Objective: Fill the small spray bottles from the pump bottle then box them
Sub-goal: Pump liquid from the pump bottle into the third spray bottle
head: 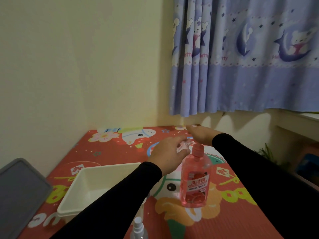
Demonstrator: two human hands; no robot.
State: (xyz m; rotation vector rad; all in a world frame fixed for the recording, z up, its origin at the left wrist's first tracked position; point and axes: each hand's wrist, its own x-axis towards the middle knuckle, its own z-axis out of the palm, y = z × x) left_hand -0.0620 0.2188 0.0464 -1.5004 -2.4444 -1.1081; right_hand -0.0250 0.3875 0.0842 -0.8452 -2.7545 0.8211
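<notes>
A pink pump bottle (195,180) of dish liquid stands upright on the red patterned mat. My left hand (168,154) grips a small clear spray bottle (183,146) with pink liquid in it, held at the pump's nozzle. My right hand (200,134) lies flat, palm down, over the pump head (198,149). Another small spray bottle (138,229) with a white cap stands at the bottom edge. The white plastic box (82,192) sits to the left, partly behind my left sleeve.
A grey lid (19,192) lies at the left edge beside the white box. The red mat (233,221) ends at a cream wall, and a blue curtain (241,66) hangs at the back right. A green plant (266,152) shows at the right.
</notes>
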